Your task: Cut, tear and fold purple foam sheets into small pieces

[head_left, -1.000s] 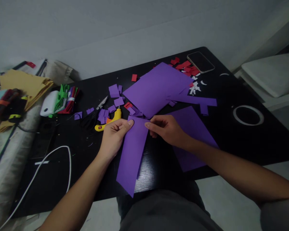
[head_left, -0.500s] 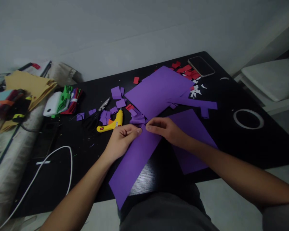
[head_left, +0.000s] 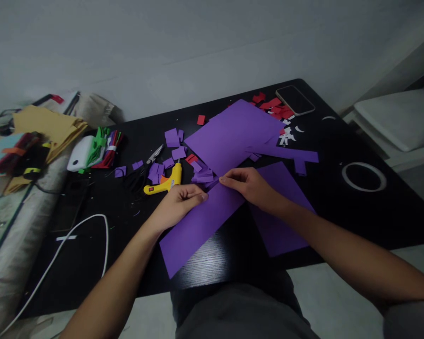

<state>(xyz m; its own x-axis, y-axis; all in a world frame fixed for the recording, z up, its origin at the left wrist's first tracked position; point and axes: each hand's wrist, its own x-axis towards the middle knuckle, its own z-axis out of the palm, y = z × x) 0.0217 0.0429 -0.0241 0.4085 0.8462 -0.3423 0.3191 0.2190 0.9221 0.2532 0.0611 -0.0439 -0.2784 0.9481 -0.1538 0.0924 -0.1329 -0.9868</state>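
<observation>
Both hands pinch the far edge of a long purple paper sheet (head_left: 201, 226), which slants toward the table's front edge. My left hand (head_left: 183, 202) grips that edge with thumb and fingers, just in front of a yellow glue gun (head_left: 167, 181). A short way to the right, my right hand (head_left: 245, 186) pinches the same edge between thumb and forefinger. Under my right wrist lies a second purple sheet (head_left: 282, 235). Beyond the hands rests a larger purple sheet (head_left: 233, 132), with small cut purple pieces (head_left: 203, 176) at its near left corner.
Black-handled scissors (head_left: 150, 160) lie left of the glue gun. A phone (head_left: 295, 100), red scraps (head_left: 277, 109) and white scraps (head_left: 287, 136) are at the far right. A white ring (head_left: 363, 177) sits on the right. A white cable (head_left: 106, 235) crosses the left side.
My right hand has slid slightly right along the paper's edge. The sheet's near end has swung up and away from the table's front edge; my left hand stays nearly in place.
</observation>
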